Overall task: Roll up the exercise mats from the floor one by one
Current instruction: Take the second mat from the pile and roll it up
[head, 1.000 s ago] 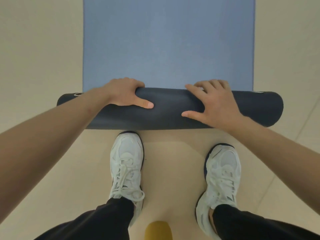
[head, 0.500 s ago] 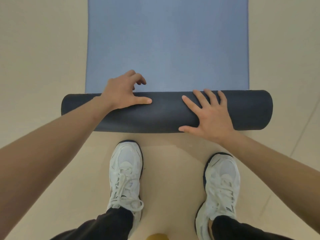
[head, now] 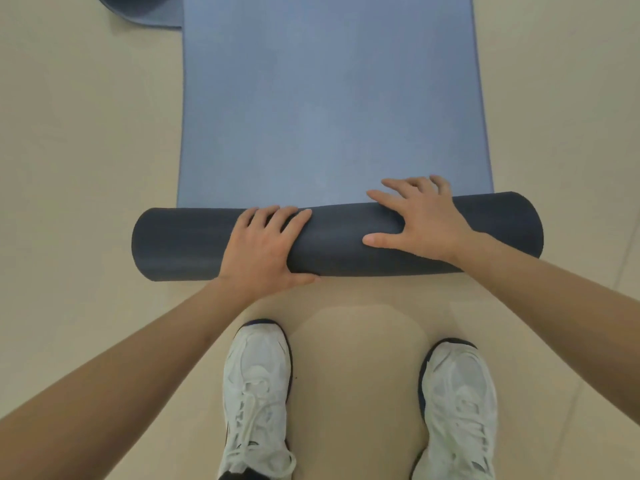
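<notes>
On the floor (head: 69, 168), mid-frame in the head view, the blue mat (head: 329, 98) lies partly rolled. Its dark roll (head: 173, 244) runs from 9 to 3 o'clock, and the flat part stretches toward 12, cut off by the top edge. The left hand (head: 263, 247) and right hand (head: 422, 220) press on the roll with fingers spread and fairly straight. The right fingertips dip behind its far side. At 11 o'clock only a corner of a second mat (head: 138, 10) shows. White shoes (head: 256, 393) at 6 are cropped.

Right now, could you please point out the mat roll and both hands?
mat roll (head: 180, 242): head view, its bare left end.
left hand (head: 263, 251): head view, back of hand.
right hand (head: 426, 220): head view, back of hand.
</notes>
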